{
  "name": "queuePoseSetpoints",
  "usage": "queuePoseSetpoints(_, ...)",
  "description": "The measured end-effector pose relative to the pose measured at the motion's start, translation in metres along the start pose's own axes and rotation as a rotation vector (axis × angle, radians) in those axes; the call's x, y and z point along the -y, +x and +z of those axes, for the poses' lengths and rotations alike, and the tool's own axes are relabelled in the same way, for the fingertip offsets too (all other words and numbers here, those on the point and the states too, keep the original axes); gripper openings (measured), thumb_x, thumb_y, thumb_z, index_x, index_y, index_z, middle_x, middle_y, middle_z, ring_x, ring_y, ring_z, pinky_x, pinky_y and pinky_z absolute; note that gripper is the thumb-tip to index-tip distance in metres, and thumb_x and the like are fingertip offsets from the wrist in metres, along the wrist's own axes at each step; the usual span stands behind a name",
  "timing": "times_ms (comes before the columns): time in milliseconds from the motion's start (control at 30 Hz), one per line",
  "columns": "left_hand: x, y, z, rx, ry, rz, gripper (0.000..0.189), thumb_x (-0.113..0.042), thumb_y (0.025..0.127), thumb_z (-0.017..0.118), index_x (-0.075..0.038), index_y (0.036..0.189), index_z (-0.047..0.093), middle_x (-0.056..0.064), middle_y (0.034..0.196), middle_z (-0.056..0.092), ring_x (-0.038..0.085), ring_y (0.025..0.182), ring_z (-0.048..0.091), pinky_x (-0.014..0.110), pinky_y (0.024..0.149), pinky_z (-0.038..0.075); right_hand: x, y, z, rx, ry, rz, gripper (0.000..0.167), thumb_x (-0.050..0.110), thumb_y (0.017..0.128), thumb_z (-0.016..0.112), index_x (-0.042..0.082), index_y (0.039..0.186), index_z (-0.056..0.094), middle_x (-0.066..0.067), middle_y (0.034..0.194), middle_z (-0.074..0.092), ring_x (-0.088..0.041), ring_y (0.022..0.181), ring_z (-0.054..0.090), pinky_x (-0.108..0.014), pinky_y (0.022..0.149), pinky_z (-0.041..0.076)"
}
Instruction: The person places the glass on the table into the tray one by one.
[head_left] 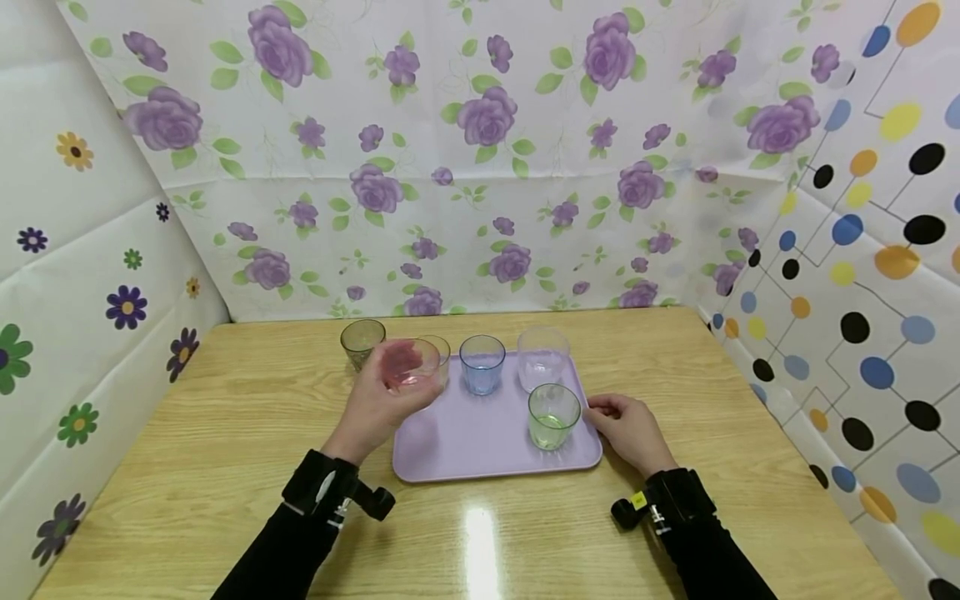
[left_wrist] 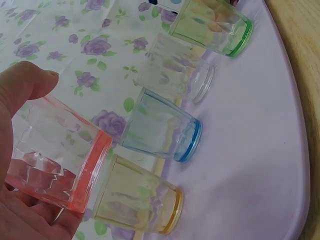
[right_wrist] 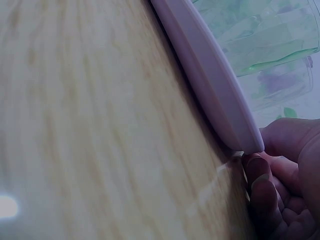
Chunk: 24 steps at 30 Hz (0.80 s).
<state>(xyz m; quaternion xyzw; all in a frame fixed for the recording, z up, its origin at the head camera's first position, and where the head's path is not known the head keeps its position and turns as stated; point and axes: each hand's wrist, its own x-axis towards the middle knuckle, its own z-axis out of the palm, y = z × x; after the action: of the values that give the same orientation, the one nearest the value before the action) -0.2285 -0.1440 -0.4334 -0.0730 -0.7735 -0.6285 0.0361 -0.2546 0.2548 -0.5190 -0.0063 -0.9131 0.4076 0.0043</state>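
My left hand (head_left: 375,408) grips a clear glass with a pink-red base (left_wrist: 55,155), lifted over the left end of a lilac tray (head_left: 465,450). Thumb and fingers go round opposite sides of it. At the tray's right edge, my right hand (head_left: 632,429) pinches the rim, thumb above and curled fingers below in the right wrist view. Along the tray's far side stand a yellow-based glass (left_wrist: 140,197), partly hidden behind the pink one in the head view, a blue glass (head_left: 482,367) and a colourless glass (head_left: 542,362). Nearer the right hand is a green glass (head_left: 553,421).
A dark smoky glass (head_left: 362,335) stands on the wooden table (head_left: 247,417) past the tray's far left corner, partly behind the left hand. Flowered cloth (head_left: 480,208) hangs behind the table, with patterned sheets (head_left: 847,275) along both sides.
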Motion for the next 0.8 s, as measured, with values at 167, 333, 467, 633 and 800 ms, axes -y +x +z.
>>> queuePoseSetpoints(167, -0.001, 0.001, 0.007, 0.017, -0.019, 0.012, 0.073, -0.017, 0.090, 0.089, -0.009, 0.151, 0.051, 0.018, 0.145, 0.061, 0.036, 0.136, 0.058, 0.021, 0.097, 0.054, 0.000, 0.000, 0.000, -0.002, 0.000, 0.005, 0.033, 0.027, 0.105, 0.074, 0.005, 0.129, 0.079, -0.007, 0.109, 0.079, -0.017, 0.098, 0.070, -0.030, 0.087, 0.055)
queuePoseSetpoints(333, -0.003, 0.002, 0.014, 0.029, -0.020, 0.032, 0.074, -0.013, 0.089, 0.089, -0.007, 0.152, 0.051, 0.019, 0.146, 0.061, 0.037, 0.137, 0.057, 0.021, 0.098, 0.053, 0.000, 0.000, 0.000, -0.001, 0.000, 0.008, 0.034, 0.028, 0.105, 0.074, 0.005, 0.130, 0.079, -0.007, 0.110, 0.079, -0.017, 0.099, 0.070, -0.031, 0.087, 0.055)
queuePoseSetpoints(467, -0.005, 0.003, 0.020, 0.048, -0.031, 0.033, 0.075, -0.014, 0.090, 0.088, -0.007, 0.153, 0.050, 0.020, 0.147, 0.060, 0.039, 0.138, 0.058, 0.022, 0.099, 0.054, 0.000, 0.000, 0.000, -0.004, 0.001, 0.006, 0.033, 0.028, 0.105, 0.074, 0.006, 0.129, 0.079, -0.007, 0.109, 0.079, -0.017, 0.099, 0.070, -0.030, 0.087, 0.055)
queuePoseSetpoints(633, -0.005, 0.003, 0.026, 0.072, -0.042, 0.029, 0.075, -0.013, 0.090, 0.089, -0.008, 0.153, 0.050, 0.020, 0.148, 0.060, 0.035, 0.139, 0.058, 0.022, 0.102, 0.054, -0.001, 0.000, 0.001, -0.007, 0.001, 0.002, 0.033, 0.028, 0.105, 0.074, 0.006, 0.129, 0.079, -0.007, 0.109, 0.079, -0.017, 0.098, 0.070, -0.029, 0.086, 0.055)
queuePoseSetpoints(800, -0.003, 0.004, 0.034, 0.079, -0.050, 0.030, 0.075, -0.011, 0.088, 0.090, -0.010, 0.152, 0.051, 0.019, 0.146, 0.060, 0.035, 0.139, 0.057, 0.022, 0.104, 0.053, 0.000, 0.000, 0.001, -0.006, 0.002, 0.003, 0.033, 0.028, 0.105, 0.074, 0.006, 0.129, 0.079, -0.007, 0.109, 0.080, -0.017, 0.099, 0.070, -0.029, 0.086, 0.055)
